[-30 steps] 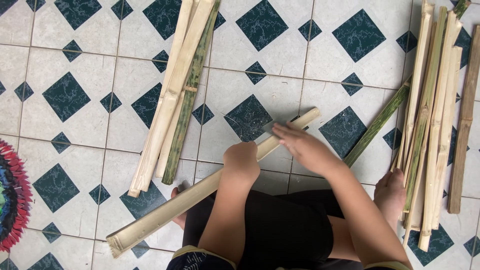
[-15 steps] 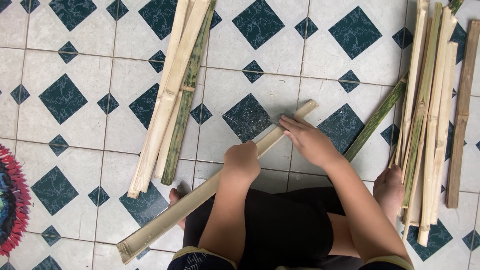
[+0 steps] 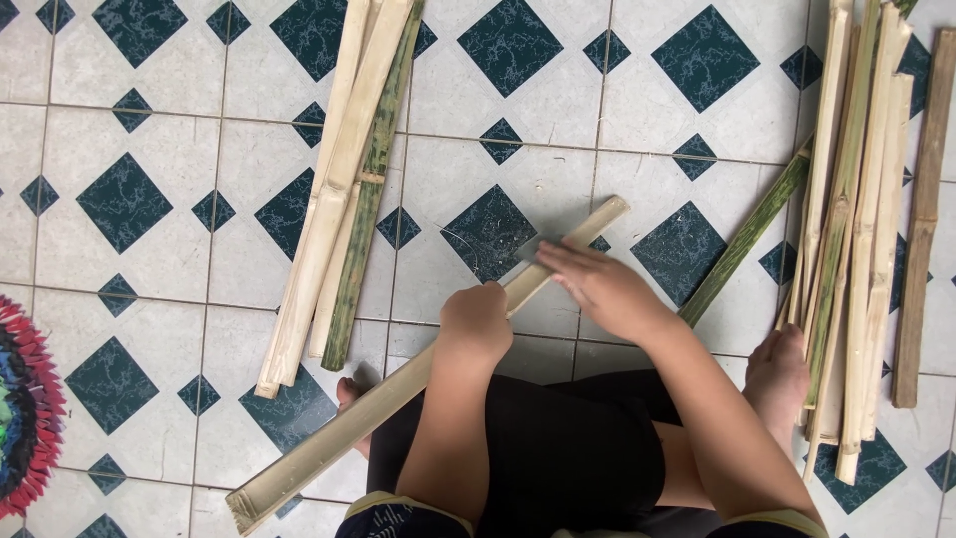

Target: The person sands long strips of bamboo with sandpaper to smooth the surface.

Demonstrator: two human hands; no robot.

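Across my lap and out over the tiled floor [image 3: 149, 90] lies a long split bamboo strip [image 3: 339, 438], running on a slant from low on my left up to the far end near the middle of the tiles. My left hand [image 3: 476, 324] is closed around it in a fist about midway along, fingers wrapped fully over the pale wood. My right hand [image 3: 597, 289] rests on the upper stretch of the same strip, fingers stretched out fairly flat and pointing left along it; it touches the wood, but whether those fingers pinch anything I cannot tell. I sit cross-legged in black shorts [image 3: 558, 448], with one bare foot [image 3: 779, 374] showing on my right and toes peeking out under the strip on my left. Beyond my left hand a bundle of bamboo strips [image 3: 344, 189] lies on the tiles, pale ones with a greener one beside them, well apart from the strip I hold. On my right a larger pile of strips [image 3: 856, 249] lies lengthwise, and a single green strip [image 3: 742, 244] leans out of it toward my right wrist. At the left edge sits a round red-fringed mat [image 3: 25, 418].
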